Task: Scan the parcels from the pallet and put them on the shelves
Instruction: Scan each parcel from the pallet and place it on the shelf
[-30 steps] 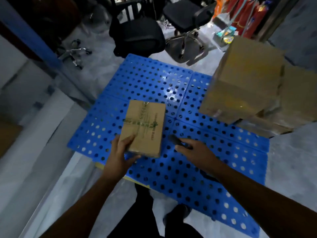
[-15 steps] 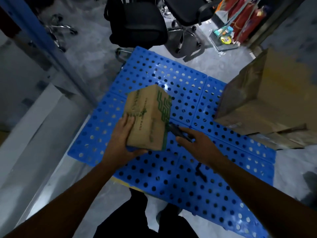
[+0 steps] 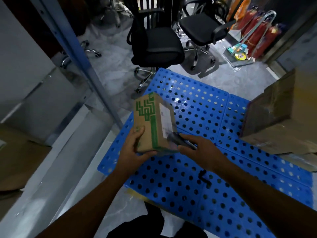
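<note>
**Over the pallet's left edge: parcel held against the scanner**

At the far left, a grey shelf (image 3: 42, 103) carries a brown box (image 3: 20, 160), with a blue upright post (image 3: 82, 66) beside it. The left forearm reaches in from the lower left, and the left hand (image 3: 133, 152) grasps the parcel (image 3: 151, 122) at its near end: fingers curled up the left face, thumb hooked under the bottom edge.

The parcel is off the blue perforated pallet (image 3: 197, 109), above its left edge. It is a small brown carton printed with a green maze-like pattern and a green band along its length. A white label sits on the face turned to the right. Its long axis runs away from the person, the far end raised and pointing toward the black office chair (image 3: 156, 47).

Just right of the labelled face, a dark scanner (image 3: 178, 140) meets the parcel's near lower corner. The right hand (image 3: 199, 150) grips it, fingers wrapped over the handle, the forearm coming in from the lower right. A dark cord (image 3: 204, 177) hangs under the wrist. Large cardboard boxes (image 3: 277, 124) stand on the pallet's right side.
</note>
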`<state>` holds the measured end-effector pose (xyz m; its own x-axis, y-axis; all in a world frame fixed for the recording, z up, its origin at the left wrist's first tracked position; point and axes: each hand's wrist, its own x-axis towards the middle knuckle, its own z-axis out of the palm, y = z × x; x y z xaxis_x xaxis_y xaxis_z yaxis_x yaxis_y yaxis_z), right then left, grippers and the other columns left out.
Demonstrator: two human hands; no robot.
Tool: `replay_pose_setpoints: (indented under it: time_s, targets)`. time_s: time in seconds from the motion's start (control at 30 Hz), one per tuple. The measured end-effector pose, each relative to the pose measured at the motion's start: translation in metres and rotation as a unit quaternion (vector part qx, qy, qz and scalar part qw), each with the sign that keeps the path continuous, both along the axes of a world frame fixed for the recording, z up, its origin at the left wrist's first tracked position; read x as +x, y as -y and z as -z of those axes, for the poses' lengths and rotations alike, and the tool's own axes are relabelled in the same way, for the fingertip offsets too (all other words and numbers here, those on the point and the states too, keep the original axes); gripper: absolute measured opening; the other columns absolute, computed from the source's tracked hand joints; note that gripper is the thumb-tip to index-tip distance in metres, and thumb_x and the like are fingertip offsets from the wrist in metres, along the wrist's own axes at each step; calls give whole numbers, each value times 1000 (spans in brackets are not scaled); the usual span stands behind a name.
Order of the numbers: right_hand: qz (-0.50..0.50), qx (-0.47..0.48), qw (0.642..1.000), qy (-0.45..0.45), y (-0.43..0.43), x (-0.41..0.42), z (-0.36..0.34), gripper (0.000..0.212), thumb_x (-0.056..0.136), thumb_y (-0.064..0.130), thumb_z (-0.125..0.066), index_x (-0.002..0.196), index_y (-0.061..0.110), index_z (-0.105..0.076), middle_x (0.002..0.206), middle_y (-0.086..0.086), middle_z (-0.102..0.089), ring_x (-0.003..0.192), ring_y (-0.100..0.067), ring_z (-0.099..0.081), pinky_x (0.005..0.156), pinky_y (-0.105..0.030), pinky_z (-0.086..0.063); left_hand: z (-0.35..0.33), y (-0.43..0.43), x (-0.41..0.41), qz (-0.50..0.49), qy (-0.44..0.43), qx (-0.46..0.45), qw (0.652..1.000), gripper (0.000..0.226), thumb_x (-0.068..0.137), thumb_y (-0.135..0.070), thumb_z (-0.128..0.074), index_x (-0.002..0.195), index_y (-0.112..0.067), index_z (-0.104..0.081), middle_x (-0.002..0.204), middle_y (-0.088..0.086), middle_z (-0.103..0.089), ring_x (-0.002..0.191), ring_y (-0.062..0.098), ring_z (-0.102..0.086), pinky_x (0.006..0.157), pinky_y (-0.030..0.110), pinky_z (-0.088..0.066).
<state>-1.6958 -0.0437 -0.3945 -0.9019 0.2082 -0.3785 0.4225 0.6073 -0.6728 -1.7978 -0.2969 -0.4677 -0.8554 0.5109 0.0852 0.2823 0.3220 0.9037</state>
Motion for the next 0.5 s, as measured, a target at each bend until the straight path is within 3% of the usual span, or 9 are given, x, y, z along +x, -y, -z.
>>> replay_pose_setpoints:
  time_s: [0.1, 0.23, 0.37, 0.5]
  targets:
    - [-37, 48, 998, 1, -7, -8, -7, 60, 92, 51, -62, 148, 37, -45, 136, 5, -58, 90, -10, -58, 77, -27, -46, 11, 17, -2, 4, 67, 16, 998, 94, 75, -58, -85, 151, -45, -31, 162, -27, -25, 146, 3, -37, 116, 38, -44]
    - [-119, 159, 978, 57, -13, -21, -19, 61, 93, 59, -56, 150, 45, -35, 116, -1, -53, 85, -16, -54, 73, -28, -40, 11, 33, -9, -25, 86, -23, 996, 113, 60, -75, -84, 145, -72, -11, 171, -14, -9, 155, 13, -23, 122, 46, -33]
    - [-215, 270, 937, 61, -10, -39, -34, 62, 94, 62, -52, 151, 46, -32, 126, 0, -50, 101, -23, -56, 77, -34, -46, 7, 24, -16, 6, 107, -60, 992, 140, 55, -71, -90, 160, -50, 0, 173, -9, -2, 159, 15, -11, 124, 54, -29]
    - [-280, 336, 898, 49, -9, -47, -47, 62, 91, 69, -45, 148, 49, -31, 101, 9, -40, 87, -12, -43, 61, -29, -34, 14, 15, -10, -3, 87, -107, 990, 132, 62, -69, -84, 161, -38, -1, 172, -4, -8, 155, 16, -20, 121, 50, -34]
